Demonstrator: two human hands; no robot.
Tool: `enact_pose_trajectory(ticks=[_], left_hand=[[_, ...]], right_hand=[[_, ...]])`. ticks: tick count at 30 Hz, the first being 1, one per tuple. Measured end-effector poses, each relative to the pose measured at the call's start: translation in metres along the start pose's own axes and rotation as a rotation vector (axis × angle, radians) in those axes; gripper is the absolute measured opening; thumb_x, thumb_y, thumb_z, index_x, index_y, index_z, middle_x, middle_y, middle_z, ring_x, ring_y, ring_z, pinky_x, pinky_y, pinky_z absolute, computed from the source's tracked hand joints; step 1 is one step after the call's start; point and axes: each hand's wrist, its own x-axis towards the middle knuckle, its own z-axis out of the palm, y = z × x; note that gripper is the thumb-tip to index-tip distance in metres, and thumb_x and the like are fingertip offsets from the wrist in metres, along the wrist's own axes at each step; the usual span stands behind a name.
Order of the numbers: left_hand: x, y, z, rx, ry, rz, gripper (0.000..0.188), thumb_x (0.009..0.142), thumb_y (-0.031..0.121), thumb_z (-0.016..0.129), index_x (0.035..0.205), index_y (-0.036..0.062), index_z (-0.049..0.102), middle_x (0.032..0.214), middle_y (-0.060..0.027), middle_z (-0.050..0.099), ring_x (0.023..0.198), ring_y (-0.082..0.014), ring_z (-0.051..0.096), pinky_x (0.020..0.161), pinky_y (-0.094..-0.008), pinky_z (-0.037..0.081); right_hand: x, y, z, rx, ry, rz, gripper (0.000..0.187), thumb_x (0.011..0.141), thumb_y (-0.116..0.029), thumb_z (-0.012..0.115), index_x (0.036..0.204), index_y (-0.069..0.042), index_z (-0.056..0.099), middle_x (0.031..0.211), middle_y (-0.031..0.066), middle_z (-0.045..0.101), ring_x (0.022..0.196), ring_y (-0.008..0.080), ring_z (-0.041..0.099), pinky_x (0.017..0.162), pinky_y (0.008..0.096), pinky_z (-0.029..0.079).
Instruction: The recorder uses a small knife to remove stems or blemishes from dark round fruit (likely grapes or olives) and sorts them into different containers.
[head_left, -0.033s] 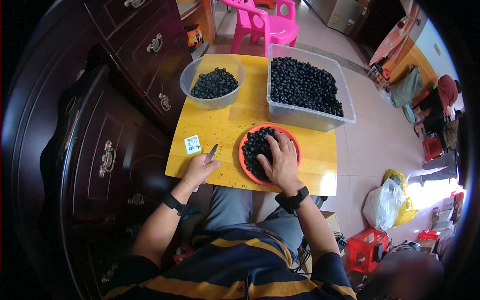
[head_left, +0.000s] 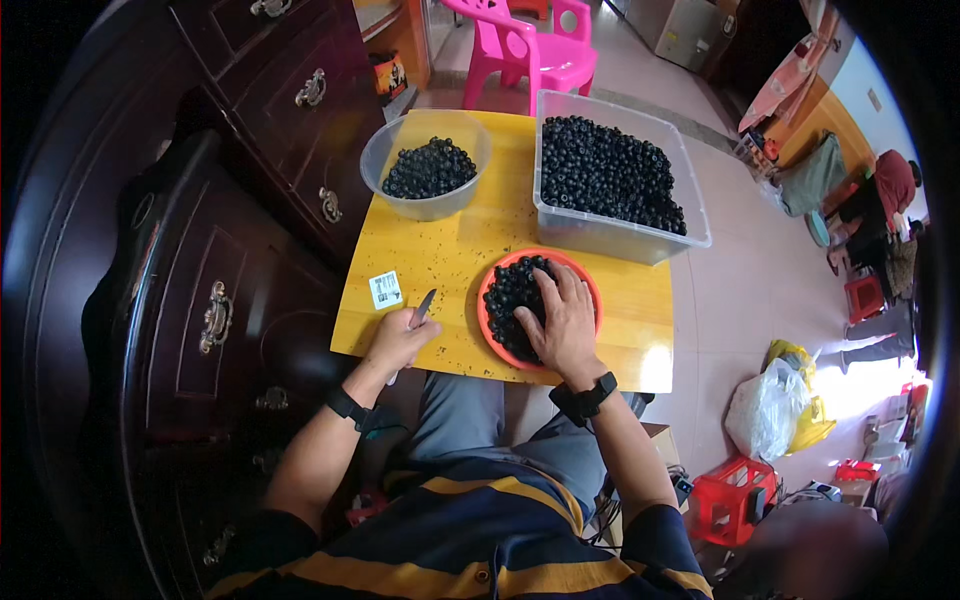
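Note:
My left hand (head_left: 402, 338) is closed round a small knife (head_left: 424, 305), over the near left part of the yellow table (head_left: 450, 260). The knife's blade points up and away from me, and a bit of its pale handle shows below the hand. My right hand (head_left: 565, 320) lies palm down on the small round black pieces (head_left: 512, 300) in a shallow orange bowl (head_left: 484, 322), thumb and fingers apart. Several pieces show a ring or hole on top. The undersides of the right fingers are hidden.
A round clear tub (head_left: 425, 208) of black pieces stands far left; a large clear bin (head_left: 600, 230), fuller, stands far right. A white label (head_left: 385, 290) and dark crumbs lie on the tabletop. Dark drawers (head_left: 250, 300) flank the left. Beyond are a pink chair (head_left: 555, 60) and red stool (head_left: 733, 500).

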Motion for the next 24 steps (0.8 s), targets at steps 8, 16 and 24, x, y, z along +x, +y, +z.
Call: enact_pose_trajectory(ticks=[8, 16, 24], left_hand=[[0.007, 0.013, -0.009, 0.06, -0.089, 0.1, 0.033, 0.086, 0.016, 0.065, 0.113, 0.0015, 0.051, 0.075, -0.0015, 0.056, 0.06, -0.0059, 0.051, 0.05, -0.022, 0.043], [0.012, 0.066, 0.024, 0.718, 0.024, 0.363, 0.037, 0.086, 0.005, 0.047, 0.123, 0.0019, 0.044, 0.09, -0.0327, 0.06, 0.088, -0.0491, 0.059, 0.078, -0.0551, 0.046], [0.034, 0.071, 0.052, 0.756, 0.13, 0.456, 0.03, 0.085, 0.007, 0.052, 0.114, 0.0021, 0.05, 0.088, -0.0271, 0.064, 0.086, -0.0458, 0.062, 0.077, -0.0534, 0.047]], right_hand=[[-0.01, 0.01, 0.008, -0.026, 0.052, 0.13, 0.06, 0.084, -0.037, 0.066, 0.132, -0.005, 0.049, 0.141, 0.0244, 0.041, 0.131, 0.042, 0.037, 0.11, 0.0519, 0.028], [-0.017, 0.008, 0.008, -0.028, 0.07, 0.167, 0.058, 0.084, -0.036, 0.067, 0.13, -0.004, 0.052, 0.142, 0.0264, 0.039, 0.132, 0.0434, 0.035, 0.11, 0.0507, 0.029], [-0.016, 0.009, 0.014, 0.045, 0.099, 0.21, 0.058, 0.083, -0.031, 0.068, 0.13, -0.003, 0.051, 0.143, 0.027, 0.037, 0.132, 0.0439, 0.035, 0.111, 0.0492, 0.029]])
